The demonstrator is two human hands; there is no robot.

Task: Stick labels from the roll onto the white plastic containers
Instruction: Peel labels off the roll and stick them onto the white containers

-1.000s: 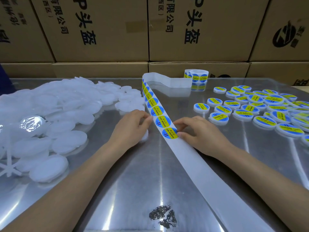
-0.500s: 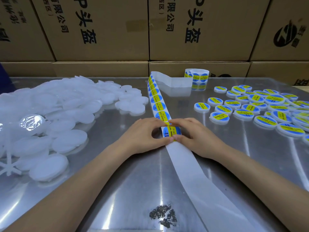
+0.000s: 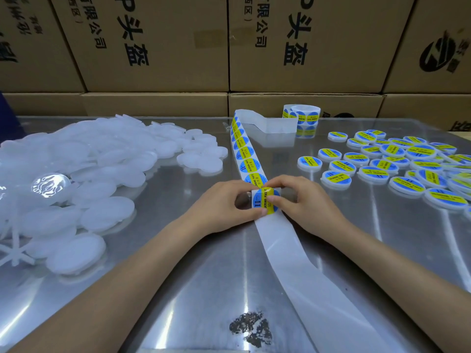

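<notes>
My left hand [image 3: 224, 205] and my right hand [image 3: 305, 202] meet over the label strip [image 3: 244, 154] at the table's middle. Both pinch the front blue-and-yellow label [image 3: 263, 200], fingers on its top edge and thumbs on its face and lower edge. The label's lower edge curls up off the backing. I cannot tell whether a container lies under it. The strip runs back to the label roll [image 3: 305, 115]. Bare white containers [image 3: 89, 161] are heaped at the left. Labelled containers [image 3: 382, 169] lie at the right.
The empty backing strip [image 3: 293, 263] trails toward me over the steel table [image 3: 178, 289]. A dark blotch [image 3: 251, 329] marks the table near its front edge. Cardboard boxes [image 3: 158, 47] wall off the back.
My left hand moved from a white container beside the strip onto the strip. Both hands closed in on the front label, which now lifts at its lower edge.
</notes>
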